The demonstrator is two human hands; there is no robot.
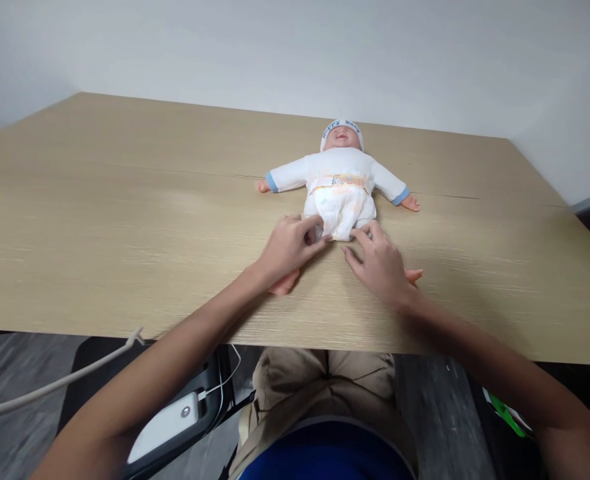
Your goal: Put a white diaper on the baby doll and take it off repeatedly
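A baby doll [342, 160] lies on its back on the wooden table [149, 220], head toward the wall, arms spread. It wears a white cap with blue lettering and a white top with blue cuffs. A white diaper [342, 203] with an orange-patterned band covers its waist and crotch. My left hand [295, 247] is at the diaper's lower left edge, thumb and fingers curled onto it. At the lower right edge is my right hand [377, 260], its index finger touching the diaper and its thumb apart. The doll's feet show beside my wrists, its legs mostly hidden.
A pale wall [275, 53] stands behind the table. Below the front edge, a white power bank [167, 423] with a cable rests on a black chair [95, 373] at the left. A thick pale cable [55, 383] reaches the table edge. A green item [507, 415] shows at the lower right.
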